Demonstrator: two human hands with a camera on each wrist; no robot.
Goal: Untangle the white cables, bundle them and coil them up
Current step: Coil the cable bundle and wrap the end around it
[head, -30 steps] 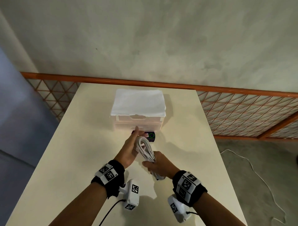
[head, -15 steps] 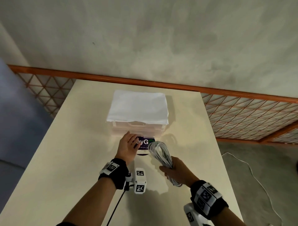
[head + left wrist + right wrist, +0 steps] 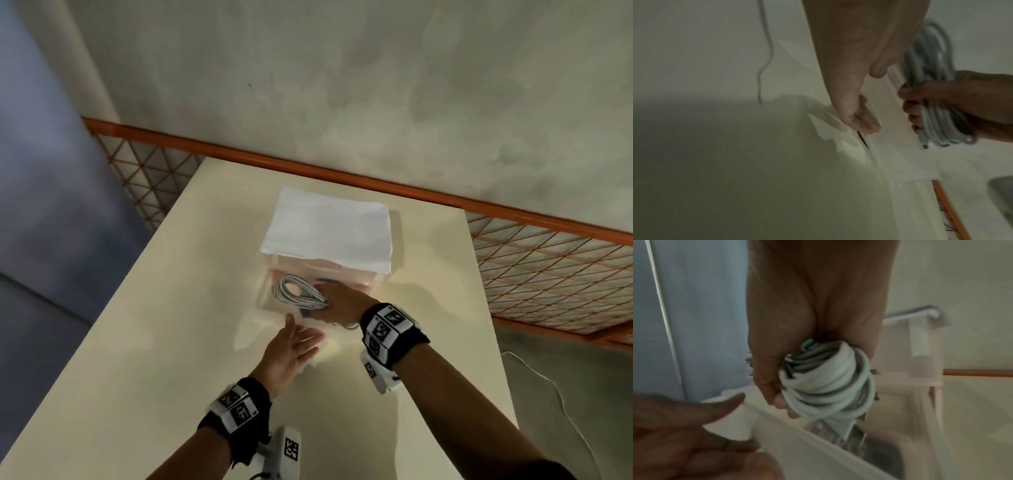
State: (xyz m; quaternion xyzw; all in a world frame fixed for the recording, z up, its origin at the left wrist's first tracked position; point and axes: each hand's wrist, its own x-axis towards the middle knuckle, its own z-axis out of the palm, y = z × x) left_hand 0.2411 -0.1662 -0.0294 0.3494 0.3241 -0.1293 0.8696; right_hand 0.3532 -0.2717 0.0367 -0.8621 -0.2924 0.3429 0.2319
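My right hand (image 3: pixel 330 301) grips the coiled bundle of white cables (image 3: pixel 296 291) and holds it over the pulled-out clear drawer (image 3: pixel 265 298) of a small plastic box. In the right wrist view the fingers (image 3: pixel 777 400) wrap round the coil (image 3: pixel 828 382), just above the drawer's inside. My left hand (image 3: pixel 306 329) is open with straight fingers at the drawer's front wall; its fingertips (image 3: pixel 865 125) touch that edge. The left wrist view shows the coil (image 3: pixel 931 105) held in the right hand. The lower end of the bundle is hidden behind the right hand.
The drawer box (image 3: pixel 329 229) has a white sheet on top and stands mid-table, near the far edge. The cream table (image 3: pixel 171 342) ends at an orange mesh railing (image 3: pixel 548 260) and a wall. A loose white cable (image 3: pixel 561 394) lies on the floor to the right.
The right hand has carried the coil forward and left, over the drawer, which now stands pulled out. The left hand has come back from the box front to the drawer's front edge.
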